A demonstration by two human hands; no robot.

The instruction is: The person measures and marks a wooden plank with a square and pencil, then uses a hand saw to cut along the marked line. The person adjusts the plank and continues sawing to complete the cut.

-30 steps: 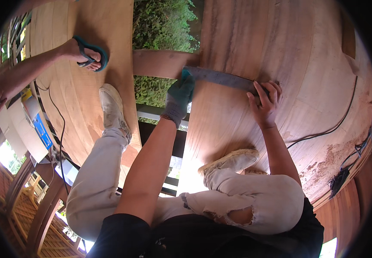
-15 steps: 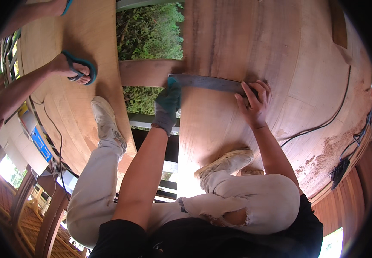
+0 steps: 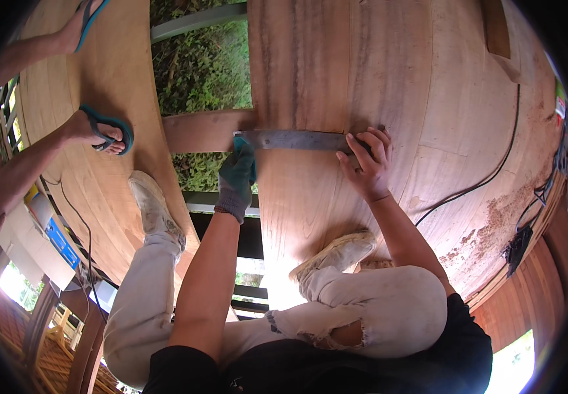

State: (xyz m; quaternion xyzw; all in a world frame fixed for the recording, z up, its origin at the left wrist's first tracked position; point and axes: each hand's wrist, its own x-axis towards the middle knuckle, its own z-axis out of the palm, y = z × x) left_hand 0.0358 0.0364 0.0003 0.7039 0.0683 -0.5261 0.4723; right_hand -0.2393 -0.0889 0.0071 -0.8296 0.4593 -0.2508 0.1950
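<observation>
A flat, dark grey metal strip [image 3: 303, 140] lies crosswise on the brown wooden floorboards [image 3: 336, 65]. Its left end juts past the boards' edge, over a short wooden crosspiece [image 3: 198, 130] that spans the gap. My left hand [image 3: 236, 172], in a grey-green glove, is closed round that end. At the other end my bare right hand [image 3: 370, 161] has its fingers bent over the strip, with the thumb at its near edge. A ring shows on one finger.
Green plants [image 3: 208, 72] show through the gap in the floor, left of centre. Another person's sandalled foot [image 3: 108, 131] stands on the left boards. A black cable [image 3: 474, 190] runs along the right side. A blue and white box [image 3: 61, 243] stands at the left.
The whole view has shifted, so the scene appears lower and further left. Both hands keep their hold, and the metal strip stays in the same place on the boards.
</observation>
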